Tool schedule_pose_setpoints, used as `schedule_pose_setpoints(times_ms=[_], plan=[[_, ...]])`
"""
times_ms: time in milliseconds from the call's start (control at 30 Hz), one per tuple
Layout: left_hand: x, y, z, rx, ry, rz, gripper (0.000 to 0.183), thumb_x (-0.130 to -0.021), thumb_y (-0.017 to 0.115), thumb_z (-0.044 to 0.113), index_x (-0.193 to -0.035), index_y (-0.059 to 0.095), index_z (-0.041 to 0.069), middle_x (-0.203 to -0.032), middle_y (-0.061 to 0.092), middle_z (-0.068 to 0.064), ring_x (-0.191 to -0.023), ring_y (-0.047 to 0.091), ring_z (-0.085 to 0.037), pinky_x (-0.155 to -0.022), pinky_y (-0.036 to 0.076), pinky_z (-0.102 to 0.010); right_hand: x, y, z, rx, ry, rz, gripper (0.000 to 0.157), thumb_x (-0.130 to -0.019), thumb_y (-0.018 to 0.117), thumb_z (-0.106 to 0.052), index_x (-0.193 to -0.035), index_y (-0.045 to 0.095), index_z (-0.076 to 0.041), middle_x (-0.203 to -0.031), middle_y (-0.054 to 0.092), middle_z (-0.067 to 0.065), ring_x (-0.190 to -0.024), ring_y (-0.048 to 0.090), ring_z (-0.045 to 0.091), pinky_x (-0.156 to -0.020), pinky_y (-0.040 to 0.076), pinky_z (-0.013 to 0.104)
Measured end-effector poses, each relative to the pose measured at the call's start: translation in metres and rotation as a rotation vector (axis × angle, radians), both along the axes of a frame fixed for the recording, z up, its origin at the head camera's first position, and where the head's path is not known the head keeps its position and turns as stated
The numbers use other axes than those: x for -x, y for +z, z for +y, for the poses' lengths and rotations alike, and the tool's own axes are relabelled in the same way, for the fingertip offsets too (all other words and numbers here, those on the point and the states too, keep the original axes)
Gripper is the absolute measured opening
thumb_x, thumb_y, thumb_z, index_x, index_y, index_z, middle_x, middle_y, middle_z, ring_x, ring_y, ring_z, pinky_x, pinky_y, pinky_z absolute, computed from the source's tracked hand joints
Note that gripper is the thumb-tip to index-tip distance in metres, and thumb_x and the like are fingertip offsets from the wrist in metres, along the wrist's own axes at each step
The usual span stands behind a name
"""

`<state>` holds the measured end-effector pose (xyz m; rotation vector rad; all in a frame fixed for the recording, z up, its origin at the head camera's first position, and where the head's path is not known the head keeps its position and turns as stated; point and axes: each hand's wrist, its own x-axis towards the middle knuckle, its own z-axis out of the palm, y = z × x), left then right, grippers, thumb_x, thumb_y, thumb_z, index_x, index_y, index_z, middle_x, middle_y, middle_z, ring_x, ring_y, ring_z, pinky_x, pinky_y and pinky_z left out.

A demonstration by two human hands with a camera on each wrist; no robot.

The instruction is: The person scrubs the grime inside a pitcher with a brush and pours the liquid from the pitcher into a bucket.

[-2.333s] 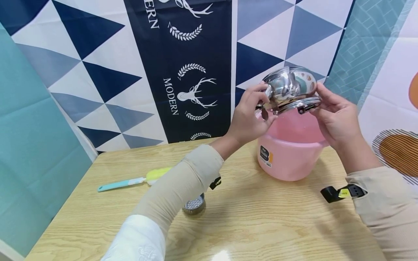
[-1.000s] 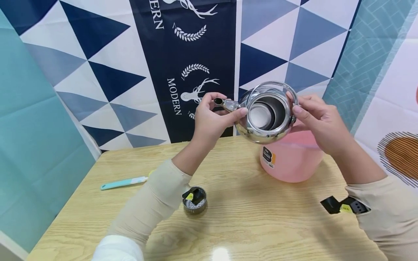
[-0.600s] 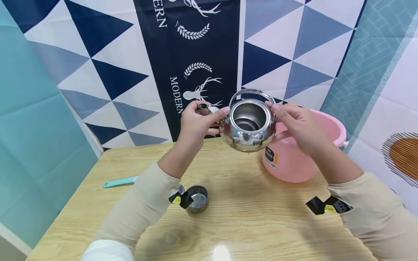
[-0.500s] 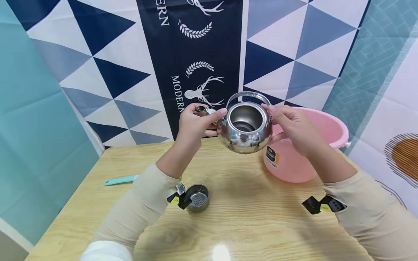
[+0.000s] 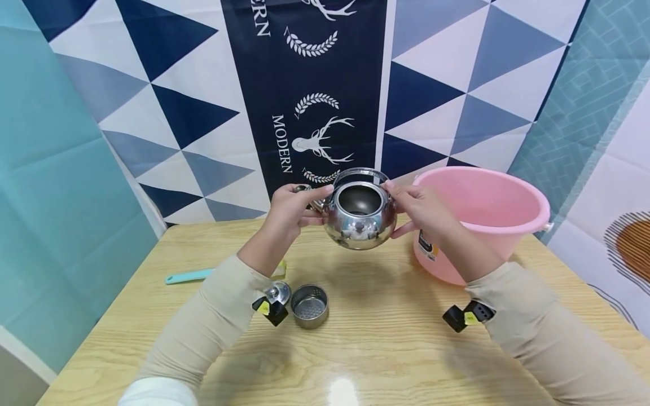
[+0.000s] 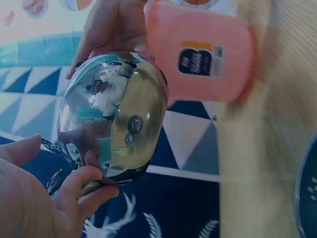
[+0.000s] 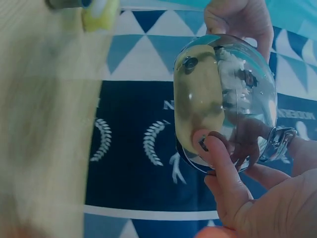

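Note:
A shiny stainless steel teapot (image 5: pixel 359 228) with a raised bail handle is held in the air over the table, its open mouth tilted toward the head camera. My left hand (image 5: pixel 286 217) grips it at the spout, thumb on top and fingers beneath. On the other side my right hand (image 5: pixel 424 208) holds the body, thumb near the handle's joint. Both wrist views show the mirror-like teapot body (image 6: pixel 106 124) between the hands. On the table below, a perforated metal strainer (image 5: pixel 310 307) stands beside a small metal lid (image 5: pixel 279 292), partly hidden by the left wrist camera.
A pink bucket (image 5: pixel 487 228) stands at the back right, behind the right forearm. A brush with a turquoise handle (image 5: pixel 189 276) and yellow head lies at the left, partly covered by the left sleeve. Patterned cloth (image 5: pixel 325 84) hangs behind the wooden table (image 5: pixel 386 361).
The teapot has come away from above the bucket, leftward and down, held by both hands. It was tipped over the bucket; its mouth now faces up toward the head camera.

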<state>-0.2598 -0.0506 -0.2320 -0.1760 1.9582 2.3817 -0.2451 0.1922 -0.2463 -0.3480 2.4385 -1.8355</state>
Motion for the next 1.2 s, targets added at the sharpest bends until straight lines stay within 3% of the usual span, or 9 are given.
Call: schedule_pose_setpoints(times_ms=[200,567,733,933,1200], plan=[[0.013,-0.02,-0.01,0.022,0.01,-0.077,0.093,-0.077,0.084,0.011,-0.148,0.024,0.004,-0.124,0.055,-0.022,-0.085,0.07,-0.038,-0.069,0.06,-0.037,0.016,-0.025,-0.012,0.054,-0.023,-0.043,0.063,-0.099,0.051,-0.048,-0.131,0.054,0.006,-0.132,0.047,0.019,-0.116,0.051,0.037,-0.066,0.06,0.044],[0.028,-0.054,-0.02,0.027,0.027,-0.105,0.079,-0.079,0.081,0.006,-0.14,0.031,0.001,-0.121,0.056,-0.022,-0.075,0.071,-0.032,-0.069,0.06,-0.037,0.038,-0.068,-0.024,0.14,-0.011,-0.05,0.056,-0.102,0.051,-0.039,-0.129,0.053,0.009,-0.128,0.048,0.02,-0.101,0.055,0.027,-0.063,0.06,0.044],[0.031,-0.068,-0.021,0.045,0.024,-0.105,0.075,-0.079,0.08,0.006,-0.138,0.033,0.001,-0.116,0.06,-0.022,-0.064,0.07,-0.027,-0.066,0.06,-0.036,0.043,-0.082,-0.025,0.162,-0.017,-0.054,0.052,-0.101,0.054,-0.037,-0.128,0.056,0.008,-0.129,0.05,0.018,-0.101,0.054,0.025,-0.064,0.06,0.046],[0.032,-0.086,-0.026,0.076,0.023,-0.115,0.085,-0.079,0.081,0.01,-0.146,0.029,0.002,-0.117,0.061,-0.019,-0.068,0.07,-0.025,-0.066,0.06,-0.034,0.047,-0.096,-0.028,0.143,-0.017,-0.087,0.051,-0.101,0.054,-0.036,-0.127,0.057,0.008,-0.12,0.053,0.017,-0.096,0.056,0.023,-0.067,0.059,0.048],[0.03,-0.104,-0.028,0.081,0.041,-0.104,0.07,-0.08,0.08,0.009,-0.134,0.037,-0.002,-0.115,0.059,-0.024,-0.07,0.069,-0.025,-0.068,0.06,-0.035,0.05,-0.109,-0.032,0.122,-0.02,-0.122,0.051,-0.101,0.054,-0.033,-0.134,0.053,0.005,-0.125,0.054,0.021,-0.098,0.057,0.025,-0.065,0.06,0.041]])
